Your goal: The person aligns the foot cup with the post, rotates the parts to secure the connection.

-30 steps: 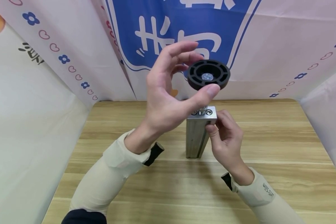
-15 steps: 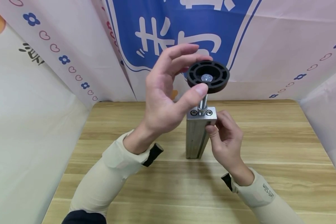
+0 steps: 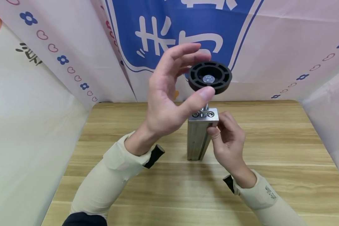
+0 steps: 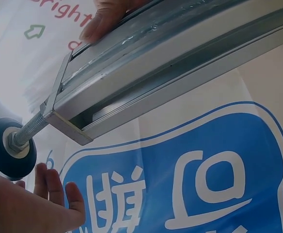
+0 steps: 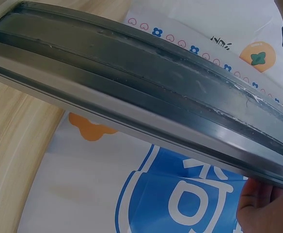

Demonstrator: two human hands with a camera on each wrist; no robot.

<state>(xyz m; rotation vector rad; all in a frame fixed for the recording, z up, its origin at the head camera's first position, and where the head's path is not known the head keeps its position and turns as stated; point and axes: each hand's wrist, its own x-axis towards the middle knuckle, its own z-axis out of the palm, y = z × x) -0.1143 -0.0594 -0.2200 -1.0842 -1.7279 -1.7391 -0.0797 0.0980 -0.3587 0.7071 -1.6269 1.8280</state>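
Note:
An aluminium profile (image 3: 196,138) stands upright on the table, a metal end plate (image 3: 212,118) with two screws on its top. From that plate a threaded stud (image 4: 32,126) with a nut rises to a round black levelling foot (image 3: 224,80), whose ribbed side faces up. My left hand (image 3: 166,97) has its thumb on the foot's near rim and its curved fingers at the far left rim; part of their contact is hidden. Just below the plate, my right hand (image 3: 230,138) grips the profile's right edge with thumb and bent fingers. The left wrist view shows a right fingertip (image 4: 90,31) on the profile.
A wood-grain table (image 3: 271,194) carries the profile. Printed cloth walls (image 3: 271,62) close off the back and both sides. A black wrist mount (image 3: 155,156) juts from the left sleeve, another black piece (image 3: 228,183) from the right.
My left thumb slid left along the foot's near rim, then back right partway, while the fingers shifted at the far rim. The right hand and the profile stay in place.

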